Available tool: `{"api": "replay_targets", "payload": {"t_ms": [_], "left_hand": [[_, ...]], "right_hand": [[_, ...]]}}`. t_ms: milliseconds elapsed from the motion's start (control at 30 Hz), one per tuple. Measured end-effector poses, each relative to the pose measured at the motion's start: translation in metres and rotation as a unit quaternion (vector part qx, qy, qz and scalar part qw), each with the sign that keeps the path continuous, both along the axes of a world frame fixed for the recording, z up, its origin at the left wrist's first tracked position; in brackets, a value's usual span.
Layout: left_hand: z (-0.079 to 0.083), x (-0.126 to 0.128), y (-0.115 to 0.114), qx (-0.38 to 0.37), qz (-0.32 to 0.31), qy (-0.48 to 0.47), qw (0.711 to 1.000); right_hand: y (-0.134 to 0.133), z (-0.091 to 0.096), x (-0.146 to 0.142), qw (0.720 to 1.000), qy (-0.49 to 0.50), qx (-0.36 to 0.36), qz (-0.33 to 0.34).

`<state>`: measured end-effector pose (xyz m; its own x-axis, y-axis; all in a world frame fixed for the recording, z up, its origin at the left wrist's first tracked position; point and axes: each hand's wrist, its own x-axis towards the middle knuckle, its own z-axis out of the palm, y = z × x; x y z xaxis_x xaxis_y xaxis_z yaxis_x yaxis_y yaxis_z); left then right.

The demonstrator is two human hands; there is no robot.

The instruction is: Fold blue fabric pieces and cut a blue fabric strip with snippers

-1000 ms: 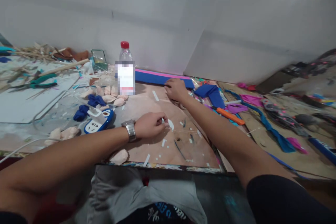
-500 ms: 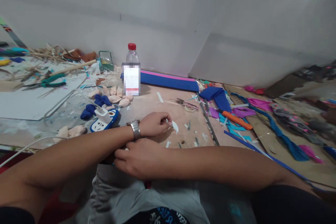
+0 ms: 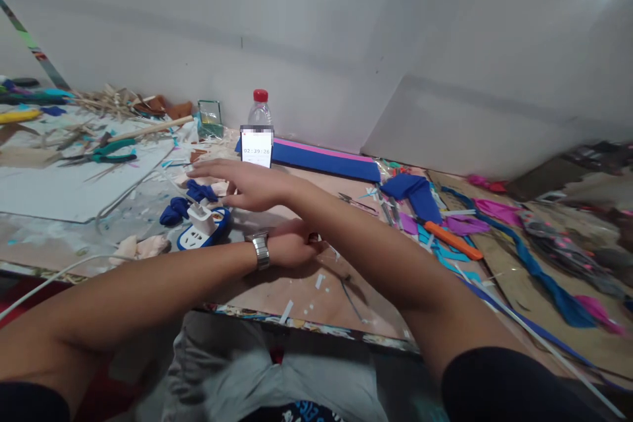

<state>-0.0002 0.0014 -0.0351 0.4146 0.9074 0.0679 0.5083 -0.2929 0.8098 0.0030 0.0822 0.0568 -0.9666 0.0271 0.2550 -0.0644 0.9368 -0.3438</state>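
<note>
My left hand [image 3: 291, 244], with a metal watch [image 3: 260, 250] on the wrist, rests low over the table with its fingers curled together. What the fingertips hold, if anything, is too small to make out and partly behind my right forearm. Crossing above it, my right hand [image 3: 247, 183] stretches to the left, fingers extended and thumb apart, with nothing visible in it. Beneath and beyond its fingers lie pale peach shaped pieces [image 3: 220, 189], mostly covered by the hand. Dark blue pieces [image 3: 200, 191] sit just left of the thumb, by a blue-and-white power strip [image 3: 200, 234].
A phone [image 3: 257, 148] showing a timer leans before a red-capped bottle [image 3: 260, 105]. Behind runs a blue-and-pink strip [image 3: 326, 161]. Small snips [image 3: 356, 202] and an orange cutter [image 3: 452, 239] lie right. Green-handled pliers [image 3: 113, 150] rest on a white board [image 3: 54, 194].
My right hand has left the spot by my left wrist and swung forward and left over the peach pieces, its fingers now extended. My left hand stays nearly in place. The view has shifted slightly.
</note>
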Motion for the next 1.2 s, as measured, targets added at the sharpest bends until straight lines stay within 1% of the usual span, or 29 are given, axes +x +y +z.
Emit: {"api": "replay_targets", "payload": {"t_ms": [67,133,167,200,233,267,300,333,400,433,500,600,667,733,800,900,1067,1133,1200], "left_hand": [[0.003,-0.001,-0.001,0.008,-0.01,0.032,0.999],[0.004,-0.001,0.0,0.016,-0.026,0.048,0.998],[0.005,0.0,0.0,0.022,-0.034,0.048,0.998],[0.004,0.0,0.001,0.027,-0.041,0.05,0.998],[0.004,0.001,0.002,0.032,-0.044,0.052,0.997],[0.003,0.001,0.003,0.035,-0.046,0.053,0.997],[0.003,0.002,0.003,0.036,-0.047,0.054,0.997],[0.002,0.002,0.004,0.037,-0.05,0.052,0.997],[0.001,0.002,0.004,0.038,-0.056,0.045,0.997],[0.001,0.003,0.004,0.038,-0.061,0.044,0.996],[0.002,0.003,0.004,0.033,-0.051,0.043,0.997],[0.001,0.004,0.004,0.027,-0.054,0.045,0.997],[0.001,0.004,0.004,0.026,-0.053,0.044,0.997],[0.001,0.004,0.004,0.025,-0.051,0.039,0.998],[0.001,0.003,0.004,0.021,-0.054,0.034,0.998],[0.001,0.003,0.003,0.015,-0.055,0.032,0.998],[0.0,0.004,0.003,0.007,-0.047,-0.009,0.999],[-0.002,0.004,0.002,-0.001,-0.036,-0.036,0.999],[-0.003,0.005,0.001,-0.006,-0.029,-0.055,0.998]], "right_hand": [[0.02,-0.008,-0.001,1.0,0.008,0.0,-0.01],[0.038,-0.009,0.015,0.996,0.053,-0.001,-0.072],[0.048,-0.008,0.028,0.988,0.082,0.006,-0.13],[0.059,-0.006,0.044,0.974,0.095,0.028,-0.203],[0.071,-0.005,0.06,0.953,0.087,0.065,-0.284],[0.083,-0.005,0.077,0.926,0.049,0.107,-0.359],[0.094,-0.007,0.093,0.896,-0.009,0.142,-0.421],[0.104,-0.011,0.107,0.886,-0.045,0.147,-0.439],[0.117,-0.025,0.128,0.883,-0.102,0.144,-0.435],[0.12,-0.034,0.136,0.883,-0.129,0.143,-0.428],[0.12,-0.052,0.145,0.878,-0.162,0.147,-0.425],[0.116,-0.072,0.15,0.874,-0.168,0.164,-0.425],[0.116,-0.078,0.152,0.87,-0.16,0.171,-0.434],[0.118,-0.078,0.155,0.867,-0.145,0.172,-0.445],[0.123,-0.074,0.159,0.864,-0.123,0.168,-0.458],[0.13,-0.059,0.169,0.856,-0.073,0.157,-0.487],[0.135,-0.018,0.192,0.834,0.034,0.131,-0.534],[0.13,0.0,0.202,0.822,0.077,0.121,-0.551],[0.118,0.016,0.211,0.814,0.117,0.099,-0.561]]}}
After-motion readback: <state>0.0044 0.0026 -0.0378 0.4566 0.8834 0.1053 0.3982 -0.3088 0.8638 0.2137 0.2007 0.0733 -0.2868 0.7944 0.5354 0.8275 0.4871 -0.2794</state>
